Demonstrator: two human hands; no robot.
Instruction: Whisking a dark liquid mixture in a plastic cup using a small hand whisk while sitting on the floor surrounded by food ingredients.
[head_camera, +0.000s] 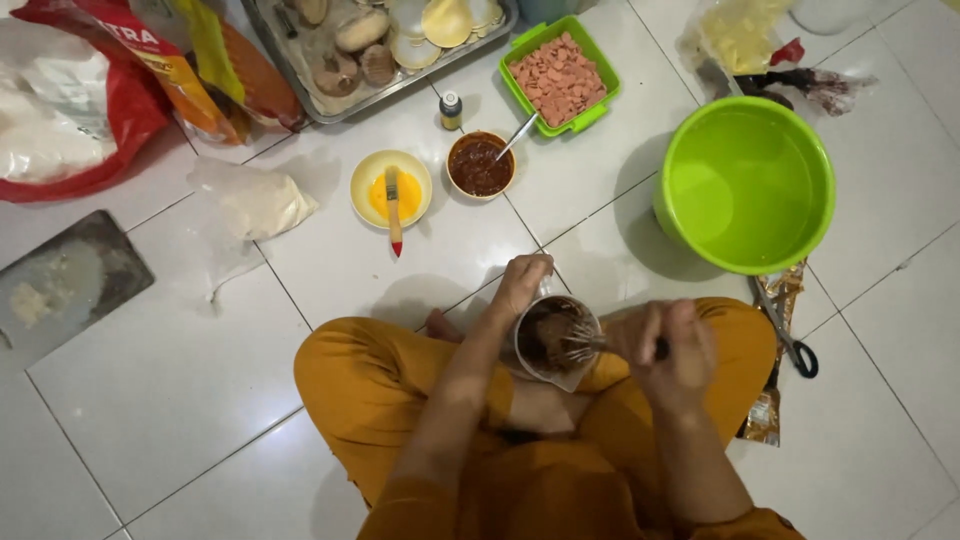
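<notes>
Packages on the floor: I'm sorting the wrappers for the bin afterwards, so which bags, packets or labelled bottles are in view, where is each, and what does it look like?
Big sack: top left corner, red and white, crumpled.
Orange packet: beside the sack, orange with yellow stripe.
Clear bag: left of the yellow bowl, holds pale powder.
Small bottle: above the sauce bowl, dark with yellow label.
Gold wrapper: by the right knee, torn, shiny.
Yellowish bag: top right, transparent.

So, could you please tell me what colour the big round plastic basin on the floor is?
Bright lime green; the big round plastic basin shows in the head view.

whisk (585, 343) in brown-batter jug (553, 340), 2 hands
</notes>
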